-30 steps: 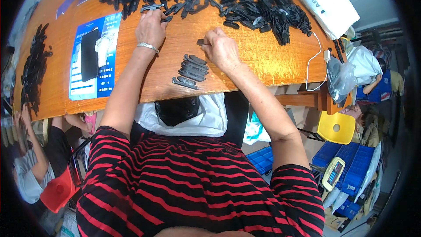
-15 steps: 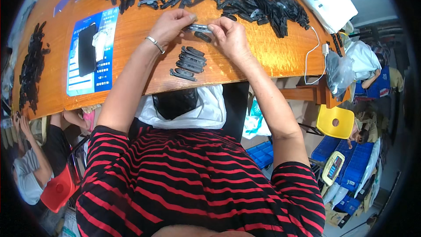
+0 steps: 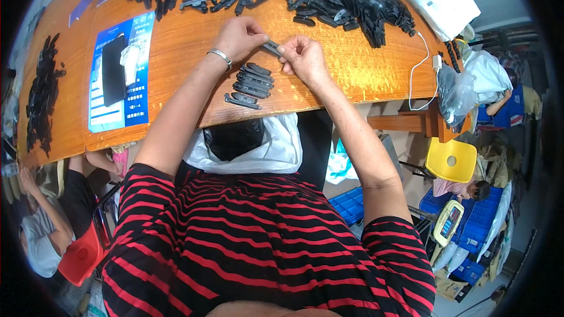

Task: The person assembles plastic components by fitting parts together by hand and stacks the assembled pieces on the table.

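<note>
Here, the left hand and the right hand are pinching one dark part by its two ends, thumb and fingers pressed together on it, just beyond a short row of like parts; whether it is touching the table, I cannot quite tell. Farther off, a heap of black parts is lying along the far side, while a blue sheet is resting to the left and a white sack is gaping below the near edge.

Tabletop open rightward; parts heap blocks beyond.
</note>
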The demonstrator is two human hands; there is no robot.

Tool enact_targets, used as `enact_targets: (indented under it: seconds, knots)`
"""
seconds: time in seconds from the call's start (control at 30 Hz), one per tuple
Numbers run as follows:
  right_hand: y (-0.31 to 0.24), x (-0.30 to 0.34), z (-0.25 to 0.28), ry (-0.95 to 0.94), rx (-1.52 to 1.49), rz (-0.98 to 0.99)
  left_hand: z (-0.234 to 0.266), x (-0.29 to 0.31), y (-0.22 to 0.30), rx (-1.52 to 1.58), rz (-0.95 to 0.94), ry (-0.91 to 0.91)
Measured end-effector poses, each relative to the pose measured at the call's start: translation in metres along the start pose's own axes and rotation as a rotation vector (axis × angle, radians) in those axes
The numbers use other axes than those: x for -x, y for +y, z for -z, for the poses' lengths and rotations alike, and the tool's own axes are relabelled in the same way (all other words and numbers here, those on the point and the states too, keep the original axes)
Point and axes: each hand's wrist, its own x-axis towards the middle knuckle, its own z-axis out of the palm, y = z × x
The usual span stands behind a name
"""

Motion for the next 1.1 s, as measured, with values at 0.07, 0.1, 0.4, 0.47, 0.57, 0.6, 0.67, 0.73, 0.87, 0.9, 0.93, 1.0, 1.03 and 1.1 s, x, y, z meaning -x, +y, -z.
enact_targets:
  seconds: [0.07, 0.1, 0.4, 0.47, 0.57, 0.6, 0.67, 0.73, 0.87, 0.9, 0.93, 1.0, 1.03, 1.1]
  knots:
    - [0.001, -0.002, -0.001, 0.011, -0.002, -0.023, -0.003, -0.002, -0.004, -0.017, -0.005, -0.001]
    - [0.000, -0.003, -0.001, 0.016, 0.064, -0.033, -0.004, -0.004, -0.007, -0.017, 0.001, 0.000]
    - [0.019, -0.013, 0.007, 0.055, 0.422, 0.023, -0.002, -0.002, 0.007, -0.268, 0.021, -0.051]
    - [0.013, -0.006, 0.012, -0.077, 0.375, -0.069, 0.007, 0.000, -0.001, -0.243, -0.031, -0.134]
    - [-0.017, 0.001, 0.022, -0.251, 0.293, -0.093, 0.021, 0.000, -0.018, -0.113, -0.054, -0.215]
    - [-0.024, 0.000, 0.027, -0.105, 0.237, -0.076, 0.025, -0.007, -0.017, -0.103, -0.093, -0.020]
    - [-0.015, -0.026, 0.044, 0.168, 0.477, 0.155, 0.030, -0.020, -0.007, -0.209, -0.096, 0.226]
    - [-0.019, -0.041, 0.046, 0.330, 0.707, 0.242, 0.027, -0.030, -0.011, -0.378, -0.119, 0.324]
    - [-0.013, -0.059, 0.043, 0.374, 0.992, 0.318, 0.019, -0.044, -0.004, -0.594, -0.150, 0.436]
    - [-0.013, -0.060, 0.041, 0.310, 1.021, 0.289, 0.018, -0.046, -0.005, -0.643, -0.175, 0.450]
    - [-0.013, -0.059, 0.040, 0.309, 0.987, 0.289, 0.017, -0.048, -0.006, -0.642, -0.171, 0.448]
    - [-0.017, -0.054, 0.035, 0.262, 0.968, 0.260, 0.017, -0.051, -0.011, -0.701, -0.195, 0.418]
    - [-0.019, -0.051, 0.032, 0.221, 0.949, 0.233, 0.017, -0.050, -0.014, -0.702, -0.190, 0.418]
    - [-0.021, -0.041, 0.022, 0.186, 0.946, 0.188, 0.018, -0.049, -0.015, -0.691, -0.214, 0.429]
